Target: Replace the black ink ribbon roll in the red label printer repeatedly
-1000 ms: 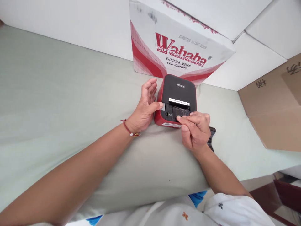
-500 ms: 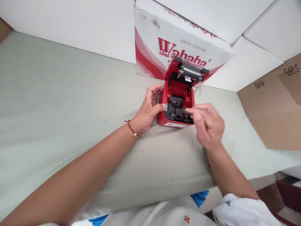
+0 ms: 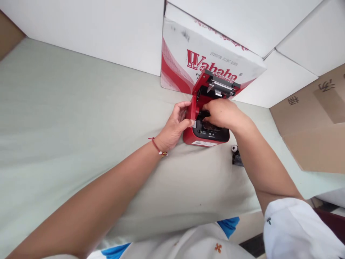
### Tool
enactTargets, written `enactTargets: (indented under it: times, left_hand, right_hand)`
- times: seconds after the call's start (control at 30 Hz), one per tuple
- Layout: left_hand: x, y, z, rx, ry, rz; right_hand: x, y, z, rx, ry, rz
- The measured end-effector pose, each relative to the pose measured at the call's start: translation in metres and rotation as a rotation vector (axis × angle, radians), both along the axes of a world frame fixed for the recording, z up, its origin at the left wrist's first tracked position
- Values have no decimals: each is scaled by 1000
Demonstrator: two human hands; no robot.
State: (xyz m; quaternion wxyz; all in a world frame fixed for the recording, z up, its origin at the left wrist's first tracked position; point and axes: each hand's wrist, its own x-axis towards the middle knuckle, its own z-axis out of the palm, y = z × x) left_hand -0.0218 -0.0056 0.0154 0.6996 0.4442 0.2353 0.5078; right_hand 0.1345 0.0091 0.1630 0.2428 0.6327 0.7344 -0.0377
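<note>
A red label printer (image 3: 206, 142) stands on the cloth with its lid (image 3: 215, 81) raised. The lid's underside carries a dark roller and a shiny metal bar. My left hand (image 3: 175, 126) is closed round the printer's left wall, thumb on the grey tab at its front corner. Inside the compartment, my right hand (image 3: 221, 113) has its fingers bent on a black label roll (image 3: 211, 126), which is largely covered by the hand. Its fingertips are partly hidden. To the right, beside my forearm, lies a small dark roll with a white end (image 3: 235, 148).
Behind the printer stands a white and red Wahaha carton (image 3: 175, 54). White boxes (image 3: 107, 32) line the back, and a brown cardboard box (image 3: 309, 126) is on the right. A pale green cloth (image 3: 67, 108) covers the table.
My right hand has moved from the printer's front right, where it pinched the black strip's end, back into the compartment. The small dark roll has come into sight. My left hand keeps its hold.
</note>
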Motion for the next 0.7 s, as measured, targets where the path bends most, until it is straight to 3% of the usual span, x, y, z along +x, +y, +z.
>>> enactTargets:
  times: [0.1, 0.2, 0.33, 0.4, 0.47, 0.57, 0.7]
  left_hand:
    - [0, 0, 1, -7, 1, -4]
    - [0, -1, 1, -1, -11, -9]
    - [-1, 0, 1, -6, -15, -15]
    - [-1, 1, 0, 1, -9, -11]
    - [-1, 2, -2, 19, -3, -6]
    - [-1, 4, -5, 30, 3, 6]
    - [-1, 6, -8, 29, 1, 17]
  right_hand:
    - [1, -9, 2, 67, 64, -21]
    - [14, -38, 16, 208, 291, -52]
    - [53, -87, 42, 471, 658, -177]
    - [83, -105, 45, 564, 744, -299]
    - [116, -115, 39, 562, 691, -453]
    - [163, -122, 15, 445, 488, -650]
    - [202, -132, -18, 289, 296, -684]
